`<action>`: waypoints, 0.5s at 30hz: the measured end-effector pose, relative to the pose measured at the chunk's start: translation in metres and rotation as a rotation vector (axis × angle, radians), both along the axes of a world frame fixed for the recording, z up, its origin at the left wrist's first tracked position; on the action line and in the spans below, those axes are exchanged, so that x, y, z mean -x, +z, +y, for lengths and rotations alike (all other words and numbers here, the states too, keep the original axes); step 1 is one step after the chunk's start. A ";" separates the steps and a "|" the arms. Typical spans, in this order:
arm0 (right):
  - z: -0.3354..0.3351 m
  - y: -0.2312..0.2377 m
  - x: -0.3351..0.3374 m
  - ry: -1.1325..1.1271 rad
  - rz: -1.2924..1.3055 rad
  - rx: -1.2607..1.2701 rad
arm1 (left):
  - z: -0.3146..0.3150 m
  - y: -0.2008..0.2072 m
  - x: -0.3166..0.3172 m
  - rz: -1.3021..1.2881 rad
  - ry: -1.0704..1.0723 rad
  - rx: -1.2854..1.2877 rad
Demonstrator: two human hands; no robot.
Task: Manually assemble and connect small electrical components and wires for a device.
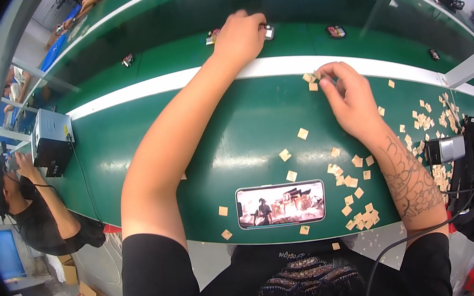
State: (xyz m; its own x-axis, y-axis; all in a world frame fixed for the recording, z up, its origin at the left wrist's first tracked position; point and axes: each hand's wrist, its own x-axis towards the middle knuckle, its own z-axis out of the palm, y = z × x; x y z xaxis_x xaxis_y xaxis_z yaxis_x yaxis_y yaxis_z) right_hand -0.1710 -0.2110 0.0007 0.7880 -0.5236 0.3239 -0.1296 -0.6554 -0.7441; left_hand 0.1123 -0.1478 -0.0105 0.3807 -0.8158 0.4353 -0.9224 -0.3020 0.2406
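Note:
My left hand (241, 39) reaches across the white rail onto the green belt, its fingers curled down over a small electronic part (269, 32) with a silvery end. Another bit of a small reddish and silver part (212, 36) shows on the other side of that hand. Just this side of the rail, my right hand (352, 94) has its thumb and forefinger closed together at a little cluster of small tan square pieces (313, 86). One square appears to be at the fingertips. More tan squares (351, 181) lie scattered over the green table beside my right forearm.
A phone (281, 205) showing a video lies at the table's near edge. Small parts (336, 32) sit along the belt (163, 52). At right stand a silver-black device (445, 150) and cables. A black box (52, 141) is at left. People work on both sides.

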 end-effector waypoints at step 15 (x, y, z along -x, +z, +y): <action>0.001 0.000 -0.004 0.088 0.063 0.020 | 0.050 -0.009 -0.045 0.060 -0.138 0.013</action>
State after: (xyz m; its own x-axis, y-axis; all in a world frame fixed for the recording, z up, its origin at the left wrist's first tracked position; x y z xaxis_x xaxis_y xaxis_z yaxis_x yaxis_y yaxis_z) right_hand -0.1666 -0.2099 0.0010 0.8495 -0.4456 0.2824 -0.1172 -0.6812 -0.7226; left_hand 0.1571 -0.0974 -0.0193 0.2908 -0.8568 0.4257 -0.9389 -0.1699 0.2994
